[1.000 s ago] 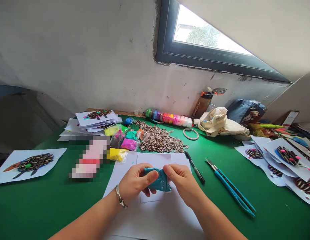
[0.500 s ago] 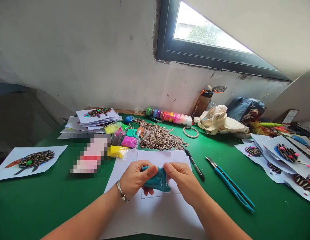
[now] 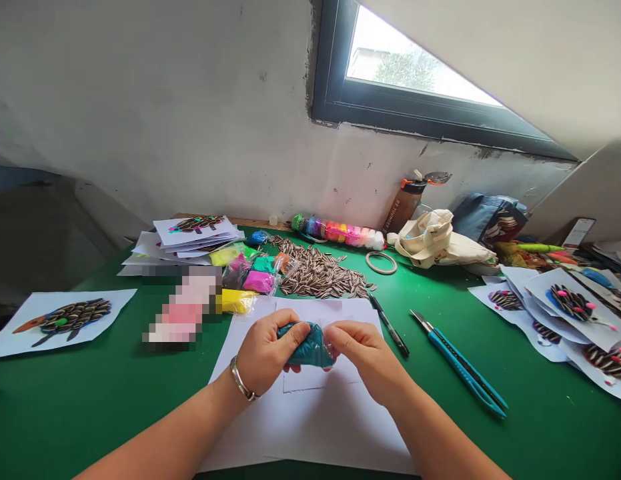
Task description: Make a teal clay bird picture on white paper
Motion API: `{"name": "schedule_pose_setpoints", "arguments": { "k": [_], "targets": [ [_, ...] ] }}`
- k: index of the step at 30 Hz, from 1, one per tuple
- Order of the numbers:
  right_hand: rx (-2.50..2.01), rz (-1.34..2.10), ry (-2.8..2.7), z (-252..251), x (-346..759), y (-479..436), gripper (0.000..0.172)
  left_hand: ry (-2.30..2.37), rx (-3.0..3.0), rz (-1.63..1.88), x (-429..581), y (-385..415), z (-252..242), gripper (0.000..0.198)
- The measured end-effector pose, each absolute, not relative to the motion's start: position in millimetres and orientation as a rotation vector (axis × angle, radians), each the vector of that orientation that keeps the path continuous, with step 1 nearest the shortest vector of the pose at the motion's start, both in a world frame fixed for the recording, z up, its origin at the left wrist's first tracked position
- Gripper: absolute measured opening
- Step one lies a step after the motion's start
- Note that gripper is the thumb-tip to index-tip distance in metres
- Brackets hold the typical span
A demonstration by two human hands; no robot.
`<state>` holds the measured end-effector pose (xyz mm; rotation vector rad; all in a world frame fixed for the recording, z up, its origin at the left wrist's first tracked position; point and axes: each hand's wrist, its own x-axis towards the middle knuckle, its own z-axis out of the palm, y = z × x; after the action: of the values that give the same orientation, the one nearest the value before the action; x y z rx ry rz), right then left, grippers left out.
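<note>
A teal lump of clay in a clear wrapper (image 3: 306, 347) is pinched between both my hands, just above white paper sheets (image 3: 315, 420) on the green table (image 3: 90, 407). My left hand (image 3: 264, 355) grips its left end, thumb on top; a silver bracelet is on that wrist. My right hand (image 3: 364, 353) holds the right end with fingers curled, pinching the wrapper.
Behind the paper lie a pile of sunflower seeds (image 3: 320, 275), small clay packets (image 3: 250, 279), a black pen (image 3: 389, 325) and a teal utility knife (image 3: 463, 367). Seed-picture sheets lie at left (image 3: 65, 319) and right (image 3: 575, 303). A cloth bag (image 3: 440, 243) and bottle (image 3: 407, 200) stand by the wall.
Both hands have squeezed the teal clay into a more compact lump and drawn slightly up and away from me. The view shifted a little.
</note>
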<state>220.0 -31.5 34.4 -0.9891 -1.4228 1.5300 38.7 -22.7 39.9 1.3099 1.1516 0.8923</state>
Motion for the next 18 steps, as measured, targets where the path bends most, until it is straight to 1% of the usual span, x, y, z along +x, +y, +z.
{"name": "schedule_pose_setpoints", "arguments": {
  "k": [5,12,18],
  "targets": [
    [-0.938,1.58,-1.425,35.7,220.1,-31.2,0.037,1.152,1.321,0.886,38.6,-24.0,37.4,0.054],
    [-0.911,1.622,-1.397,35.5,222.7,-28.7,0.027,1.073,1.286,0.872,39.1,-23.3,38.6,0.048],
    [-0.889,1.581,-1.403,37.3,225.0,-30.2,0.029,1.156,1.324,0.909,39.4,-23.5,39.5,0.051]
  ]
}}
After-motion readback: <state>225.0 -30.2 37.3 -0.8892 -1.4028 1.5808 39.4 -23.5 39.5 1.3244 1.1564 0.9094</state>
